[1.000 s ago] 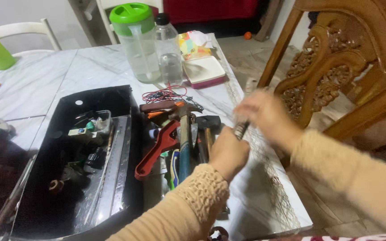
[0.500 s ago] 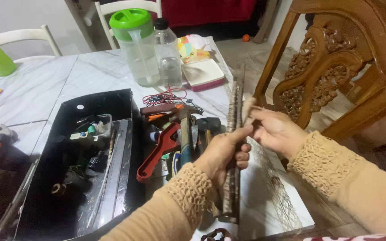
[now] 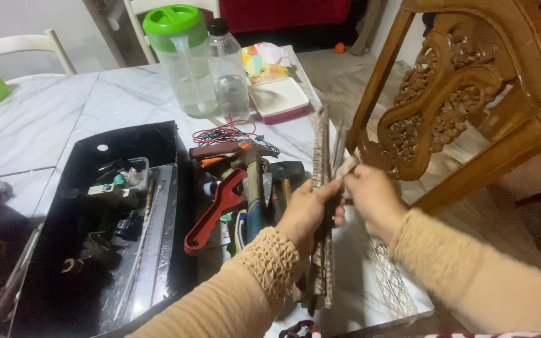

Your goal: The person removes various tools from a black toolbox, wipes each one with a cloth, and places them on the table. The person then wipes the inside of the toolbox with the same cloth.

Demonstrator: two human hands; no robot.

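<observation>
A person's left hand [image 3: 302, 213] closed around the middle of a long bundle of metal rods [image 3: 322, 188], held upright over the right edge of a marble table [image 3: 95, 106]. The right hand [image 3: 370, 197] pinched a pale cloth [image 3: 347, 168] against the rods just beside the left thumb. A red-handled tool [image 3: 214, 209] and hammers [image 3: 258, 181] lay left of the bundle, next to an open black toolbox [image 3: 120, 141]. A carved wooden chair [image 3: 452, 106] stood at right.
</observation>
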